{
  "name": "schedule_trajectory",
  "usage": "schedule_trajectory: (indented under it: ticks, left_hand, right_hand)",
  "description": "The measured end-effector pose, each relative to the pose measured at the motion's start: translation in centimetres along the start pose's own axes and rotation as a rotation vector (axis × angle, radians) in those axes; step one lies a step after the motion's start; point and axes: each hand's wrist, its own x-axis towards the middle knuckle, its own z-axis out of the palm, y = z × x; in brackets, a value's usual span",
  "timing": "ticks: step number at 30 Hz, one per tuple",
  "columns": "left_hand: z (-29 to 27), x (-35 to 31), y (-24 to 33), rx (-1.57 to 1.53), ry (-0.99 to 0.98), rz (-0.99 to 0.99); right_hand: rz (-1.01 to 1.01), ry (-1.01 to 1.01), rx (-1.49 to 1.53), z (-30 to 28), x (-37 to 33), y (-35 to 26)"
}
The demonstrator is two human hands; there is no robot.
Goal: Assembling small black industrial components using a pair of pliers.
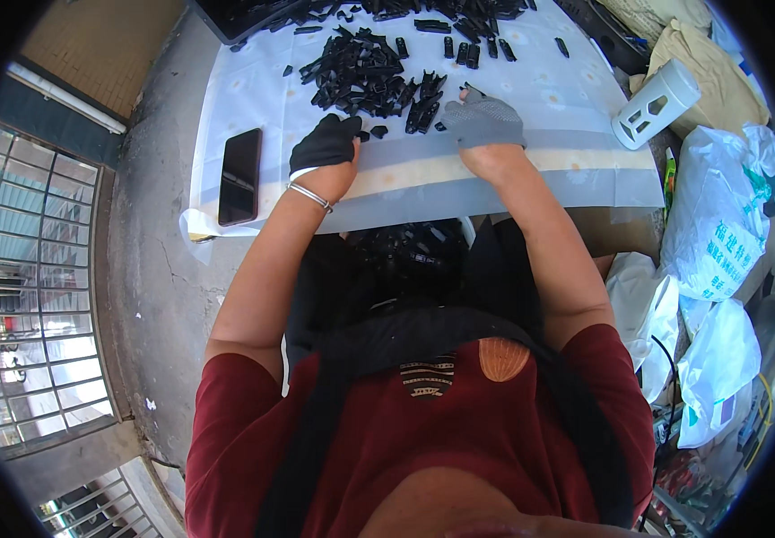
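My left hand (325, 146), in a black glove with a bracelet at the wrist, is closed at the near side of a pile of small black plastic parts (352, 72). Small black bits lie by its fingertips; whether it holds one is hidden. My right hand (486, 123), in a grey dotted glove, is also closed, with a bare fingertip showing. What it grips, if anything, I cannot make out. Between the hands, a few longer black parts (423, 112) lie side by side on the table (567, 152), which has a pale cover.
A phone (240, 177) lies at the table's left. Further black parts (468, 27) and a dark tray (244, 13) are at the far side. A white cup-like holder (657, 103) leans at the right edge, beside plastic bags (719, 215). Black pieces (414, 251) fill something below the near edge.
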Motion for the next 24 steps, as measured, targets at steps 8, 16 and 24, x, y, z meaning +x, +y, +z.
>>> schedule_trajectory:
  ticks: [8,16,24]
  left_hand:
    - [1.2,0.0,-1.0,0.053,-0.045,0.076]
    - [0.9,-4.0,2.4,-1.310,-0.147,-0.687]
    - [-0.5,-6.2,6.2,-1.524,-0.193,-0.664]
  right_hand:
    - [0.008,0.003,0.100,-1.6,-2.7,-3.6]
    - [-0.093,0.032,0.360,-3.5,-4.5,-8.7]
    - [-0.193,0.088,0.259,-4.8,-4.6,-9.1]
